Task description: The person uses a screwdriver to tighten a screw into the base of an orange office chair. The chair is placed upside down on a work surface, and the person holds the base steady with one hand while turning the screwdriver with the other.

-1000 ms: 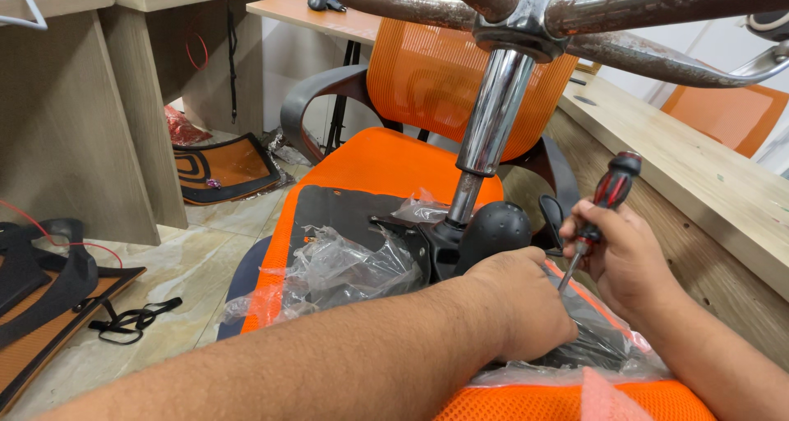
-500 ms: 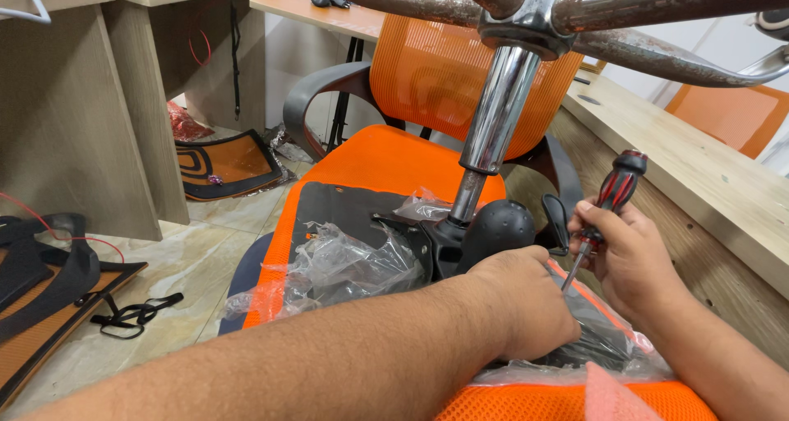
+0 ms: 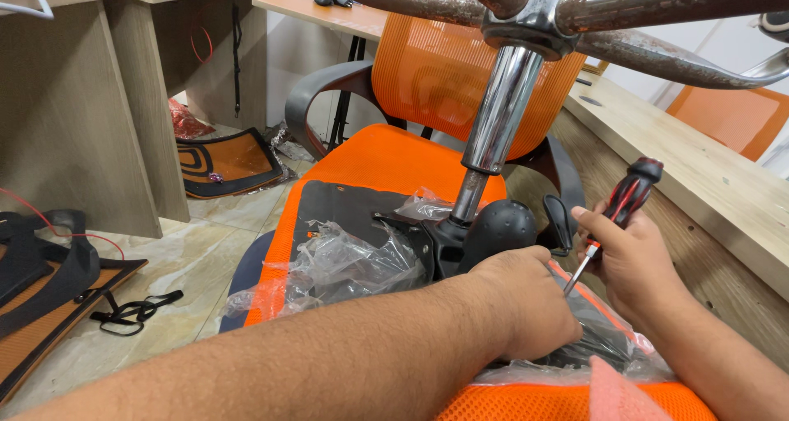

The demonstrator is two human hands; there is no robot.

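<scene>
An orange office chair seat (image 3: 374, 162) lies upside down in front of me, its chrome gas column (image 3: 496, 121) rising to a rusty star base (image 3: 538, 10). My right hand (image 3: 629, 261) grips a red-and-black screwdriver (image 3: 615, 215), tip pointing down toward the black seat mechanism (image 3: 485, 232). My left hand (image 3: 530, 302) rests fingers-down on the mechanism beside the tip, over crumpled clear plastic wrap (image 3: 345, 261). Whether the left fingers pinch anything is hidden.
Another orange mesh chair (image 3: 427, 67) stands just behind. Wooden desks are at the left (image 3: 74, 100) and a wooden bench top (image 3: 682, 158) at the right. Black-and-orange chair parts (image 3: 226, 162) and a strap (image 3: 131, 312) lie on the tiled floor.
The right hand has shifted the screwdriver slightly; its handle sits a little higher and more tilted. The left hand stays on the mechanism.
</scene>
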